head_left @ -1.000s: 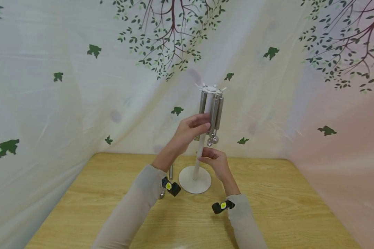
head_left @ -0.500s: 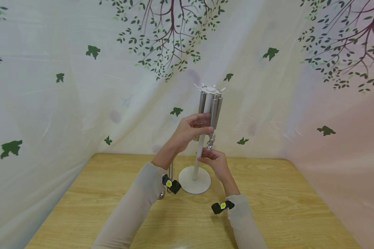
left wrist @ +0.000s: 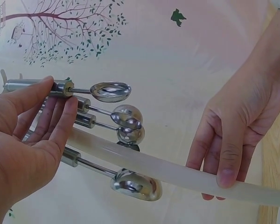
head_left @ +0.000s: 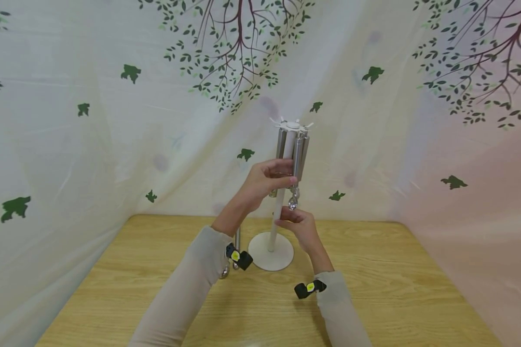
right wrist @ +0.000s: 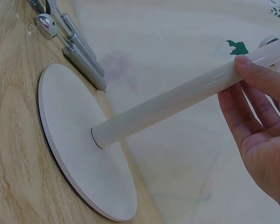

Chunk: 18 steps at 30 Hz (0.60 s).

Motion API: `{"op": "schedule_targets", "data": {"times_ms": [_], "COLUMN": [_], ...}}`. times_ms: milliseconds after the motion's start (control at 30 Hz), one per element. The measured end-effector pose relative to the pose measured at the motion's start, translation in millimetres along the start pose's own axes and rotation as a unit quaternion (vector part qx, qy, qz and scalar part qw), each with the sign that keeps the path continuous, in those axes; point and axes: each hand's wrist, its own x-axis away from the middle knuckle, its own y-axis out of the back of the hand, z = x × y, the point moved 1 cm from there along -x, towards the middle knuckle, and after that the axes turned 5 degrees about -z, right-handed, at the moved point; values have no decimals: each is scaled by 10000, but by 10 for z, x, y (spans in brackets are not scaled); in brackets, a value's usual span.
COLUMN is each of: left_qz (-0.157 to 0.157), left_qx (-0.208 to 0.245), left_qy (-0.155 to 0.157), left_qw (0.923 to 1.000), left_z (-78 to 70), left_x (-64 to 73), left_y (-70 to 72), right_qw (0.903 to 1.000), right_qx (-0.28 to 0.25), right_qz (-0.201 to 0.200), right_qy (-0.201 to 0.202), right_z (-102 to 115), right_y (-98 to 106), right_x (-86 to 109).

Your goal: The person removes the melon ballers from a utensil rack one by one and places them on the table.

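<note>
A white utensil stand has a round base (head_left: 260,260), a pole (right wrist: 168,105) and a hooked top (head_left: 293,126). Several metal utensils hang from it. My left hand (left wrist: 32,135) pinches one of these, a metal spoon (left wrist: 111,91), near the lower end of its cylindrical handle; the oval bowl sticks out past the fingers. Close by hang a utensil with a rounded bowl (left wrist: 137,184) and others that partly overlap. Lower down, my right hand (right wrist: 266,116) grips the pole between thumb and fingers, above the base.
Several more metal utensils (right wrist: 84,65) lie on the wooden table (head_left: 373,279), left of the base and partly behind my left forearm in the head view. A fabric backdrop (head_left: 191,144) printed with branches and birds surrounds the table's back and sides.
My left thumb has shifted slightly right and down onto the spoon handle. The hanging utensils on the right side now overlap more, with one bowl lower. My right hand stays on the pole.
</note>
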Motion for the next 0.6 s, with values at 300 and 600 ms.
{"op": "schedule_targets", "data": {"times_ms": [300,600], "left_qz": [-37,-68], "left_qx": [62,31], "left_qy": [-40,-56], "left_qw": [10000,10000], "left_z": [-52,-112], "left_x": [56,82], "left_y": [-14,-46], "right_qw": [9999,10000], "right_qx": [-110,-61], "right_qz": [53,59], "right_qy": [7,2], "right_z": [13,11], "right_y": [5,24], "right_x": [36,44]}}
